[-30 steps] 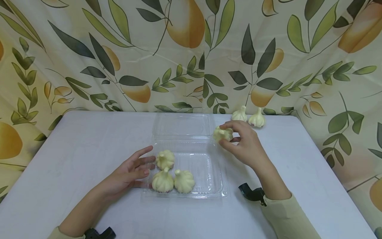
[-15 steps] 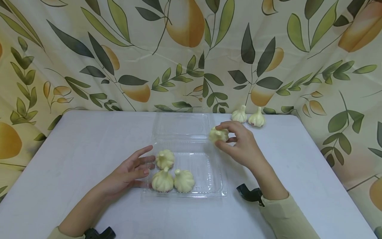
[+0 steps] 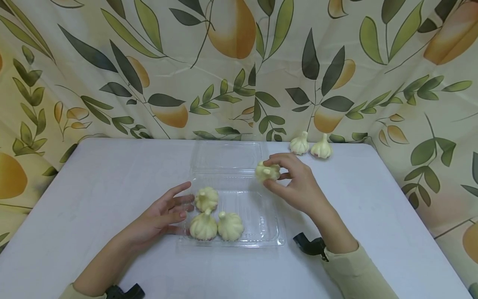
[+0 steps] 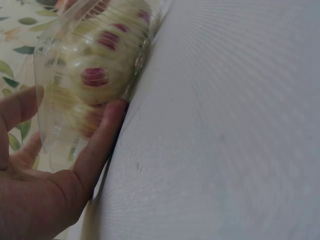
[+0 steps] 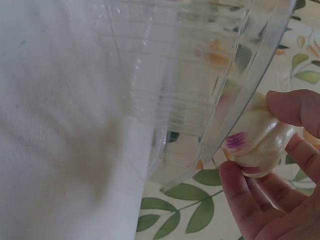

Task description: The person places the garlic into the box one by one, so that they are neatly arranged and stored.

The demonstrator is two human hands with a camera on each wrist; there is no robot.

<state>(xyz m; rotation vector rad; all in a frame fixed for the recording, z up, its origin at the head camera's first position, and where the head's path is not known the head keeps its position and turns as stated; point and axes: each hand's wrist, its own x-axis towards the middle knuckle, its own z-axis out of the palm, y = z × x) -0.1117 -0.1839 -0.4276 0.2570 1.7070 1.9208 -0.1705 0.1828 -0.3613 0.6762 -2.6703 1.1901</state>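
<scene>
A clear plastic clamshell container (image 3: 257, 211) lies with its lid (image 3: 228, 157) folded back. Three whitish garlic bulbs rest in its left part: a rear one (image 3: 206, 199), a front-left one (image 3: 203, 226) and one beside it (image 3: 230, 227). My left hand (image 3: 160, 218) has its fingers spread against the container's left wall; the left wrist view shows fingertips touching the plastic. Between thumb and fingers, my right hand (image 3: 295, 185) pinches another garlic bulb (image 3: 267, 171) above the container's rear right edge. In the right wrist view that bulb (image 5: 260, 142) shows purple marks on its base.
Two more garlic bulbs, a left one (image 3: 299, 143) and a right one (image 3: 321, 146), stand at the far edge of the white table (image 3: 123, 178). Behind the table hangs a curtain (image 3: 224, 99) printed with leaves and fruit.
The right hand has moved left and slightly nearer with the garlic bulb, from beside the container to over its rear right edge. The left hand stays where it was.
</scene>
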